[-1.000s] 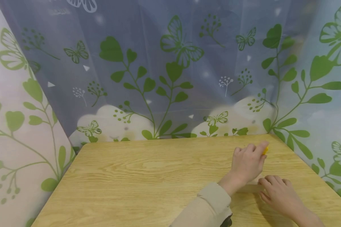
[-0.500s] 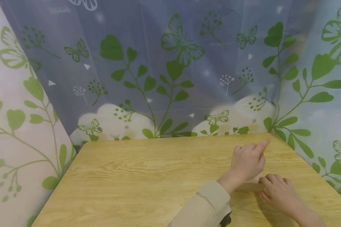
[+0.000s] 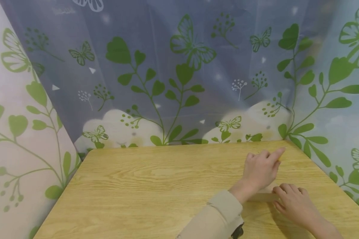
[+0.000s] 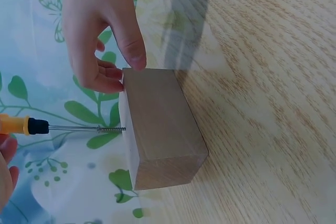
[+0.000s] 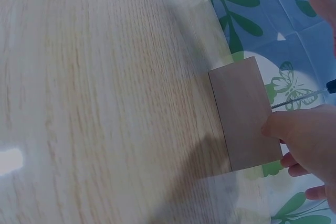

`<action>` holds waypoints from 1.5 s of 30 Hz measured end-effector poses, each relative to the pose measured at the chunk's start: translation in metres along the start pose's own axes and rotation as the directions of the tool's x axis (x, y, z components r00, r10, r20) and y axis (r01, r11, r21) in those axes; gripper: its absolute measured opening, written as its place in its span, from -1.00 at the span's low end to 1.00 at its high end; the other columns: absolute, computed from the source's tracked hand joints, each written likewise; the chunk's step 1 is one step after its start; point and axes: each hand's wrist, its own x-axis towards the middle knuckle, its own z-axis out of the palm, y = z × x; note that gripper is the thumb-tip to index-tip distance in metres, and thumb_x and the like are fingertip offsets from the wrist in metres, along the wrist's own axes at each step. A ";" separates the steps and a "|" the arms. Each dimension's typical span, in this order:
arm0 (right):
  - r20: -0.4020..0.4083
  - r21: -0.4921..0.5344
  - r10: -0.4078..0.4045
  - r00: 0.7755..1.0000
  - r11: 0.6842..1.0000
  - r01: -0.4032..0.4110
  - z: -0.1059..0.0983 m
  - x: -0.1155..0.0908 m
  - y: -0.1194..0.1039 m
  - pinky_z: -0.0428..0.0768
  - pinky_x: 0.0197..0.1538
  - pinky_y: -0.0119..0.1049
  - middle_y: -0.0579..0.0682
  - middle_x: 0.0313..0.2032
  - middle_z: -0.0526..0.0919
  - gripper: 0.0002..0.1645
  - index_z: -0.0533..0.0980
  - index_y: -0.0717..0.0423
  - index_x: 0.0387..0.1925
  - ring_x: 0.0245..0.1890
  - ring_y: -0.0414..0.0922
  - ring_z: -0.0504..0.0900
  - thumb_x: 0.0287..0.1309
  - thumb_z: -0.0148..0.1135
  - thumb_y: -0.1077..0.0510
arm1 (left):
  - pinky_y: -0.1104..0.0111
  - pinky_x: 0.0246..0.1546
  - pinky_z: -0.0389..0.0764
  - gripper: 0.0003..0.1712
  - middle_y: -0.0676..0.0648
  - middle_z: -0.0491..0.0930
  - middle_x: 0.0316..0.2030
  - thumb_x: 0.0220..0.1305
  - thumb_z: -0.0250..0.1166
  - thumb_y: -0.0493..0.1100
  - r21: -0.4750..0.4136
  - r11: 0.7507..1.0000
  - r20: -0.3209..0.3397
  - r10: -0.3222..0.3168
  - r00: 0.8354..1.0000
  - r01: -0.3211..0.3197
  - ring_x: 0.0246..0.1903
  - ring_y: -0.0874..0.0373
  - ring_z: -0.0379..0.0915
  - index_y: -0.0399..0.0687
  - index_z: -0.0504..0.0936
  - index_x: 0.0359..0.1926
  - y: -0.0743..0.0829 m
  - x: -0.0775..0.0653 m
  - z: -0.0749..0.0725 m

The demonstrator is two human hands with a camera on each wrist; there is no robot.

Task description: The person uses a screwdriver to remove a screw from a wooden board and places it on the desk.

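My left hand grips the yellow handle of a screwdriver; in the head view the hand hides most of it. The black collar and thin metal shaft meet a screw, whose tip enters the top face of a wooden block. That block stands on the table, screw upright. At one end of the block, my right hand holds it, thumb on the side and fingers by the top edge. Only the left hand's fingertips show in the left wrist view.
The wood-grain table spreads out to the left of both hands. Curtains with green leaves and butterflies close off the back and both sides. A beige sleeve covers the left forearm.
My left index finger has straightened outward along the handle, and less yellow shows beside it. The right hand and the block have stayed in place.
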 end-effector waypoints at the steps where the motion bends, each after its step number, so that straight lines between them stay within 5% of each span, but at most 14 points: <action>1: -0.002 -0.003 -0.002 1.000 1.000 0.002 0.000 0.000 0.000 0.43 -0.42 0.05 -0.08 -0.37 0.43 -0.52 0.46 0.04 -0.33 -0.32 0.06 0.49 -0.36 0.53 0.12 | 0.56 -0.50 0.06 -0.55 0.27 0.46 -0.40 0.35 0.00 0.06 -0.007 1.000 0.004 -0.003 1.000 0.003 -0.60 0.41 0.19 0.38 0.32 0.26 0.000 0.000 0.000; 12: -0.030 -0.013 -0.021 0.999 1.000 0.021 0.004 -0.003 0.000 0.44 -0.42 0.07 -0.06 -0.37 0.45 -0.50 0.46 0.05 -0.33 -0.32 0.07 0.50 -0.41 0.53 0.14 | 0.58 -0.65 -0.02 -0.45 0.27 0.28 -0.63 0.26 0.07 -0.04 -0.019 1.000 0.055 -0.001 0.998 0.002 -0.74 0.39 -0.02 0.30 0.28 0.29 0.001 -0.002 -0.004; 19: -0.065 0.004 -0.038 0.997 0.999 0.038 0.004 -0.004 0.002 0.43 -0.43 0.06 -0.08 -0.38 0.44 -0.61 0.47 0.03 -0.33 -0.33 0.06 0.49 -0.17 0.44 -0.03 | 0.56 -0.60 -0.01 -0.50 0.28 0.39 -0.55 0.32 0.04 -0.02 0.003 1.000 0.035 0.009 0.999 -0.009 -0.70 0.40 0.02 0.31 0.28 0.28 0.002 -0.002 -0.001; 24: -0.046 -0.008 -0.029 0.999 1.000 0.029 0.004 -0.003 0.001 0.43 -0.44 0.04 -0.09 -0.39 0.43 -0.52 0.47 0.02 -0.34 -0.34 0.05 0.50 -0.40 0.52 0.11 | 0.57 -0.57 0.02 -0.51 0.28 0.47 -0.43 0.32 0.07 0.06 0.013 1.000 0.035 0.005 0.999 -0.006 -0.64 0.41 0.14 0.34 0.29 0.27 0.001 -0.002 -0.001; 31: -0.032 -0.001 -0.006 0.999 1.000 0.006 0.003 -0.001 0.000 0.42 -0.43 0.05 -0.10 -0.40 0.43 -0.52 0.46 0.00 -0.35 -0.33 0.06 0.49 -0.42 0.53 0.15 | 0.56 -0.54 0.04 -0.50 0.24 0.49 -0.37 0.31 0.06 0.09 0.000 1.000 0.005 -0.004 1.000 0.004 -0.62 0.40 0.20 0.35 0.31 0.27 -0.002 -0.002 0.001; 39: -0.023 -0.004 0.001 1.000 1.000 -0.001 0.003 0.000 0.001 0.41 -0.42 0.05 -0.09 -0.39 0.43 -0.51 0.46 0.01 -0.34 -0.32 0.06 0.48 -0.42 0.53 0.15 | 0.57 -0.58 0.03 -0.43 0.28 0.40 -0.50 0.24 0.09 0.00 -0.058 0.998 0.097 -0.017 0.995 0.023 -0.62 0.42 0.13 0.34 0.27 0.29 -0.001 0.002 -0.004; 45: -0.017 -0.010 -0.004 1.000 1.000 0.004 0.003 0.000 0.002 0.41 -0.42 0.03 -0.08 -0.38 0.43 -0.51 0.46 0.02 -0.34 -0.32 0.05 0.48 -0.41 0.53 0.15 | 0.54 -0.61 -0.05 -0.50 0.25 0.34 -0.56 0.25 0.08 -0.02 0.006 1.000 0.000 0.017 1.000 -0.017 -0.68 0.37 0.02 0.34 0.32 0.23 0.000 0.000 -0.001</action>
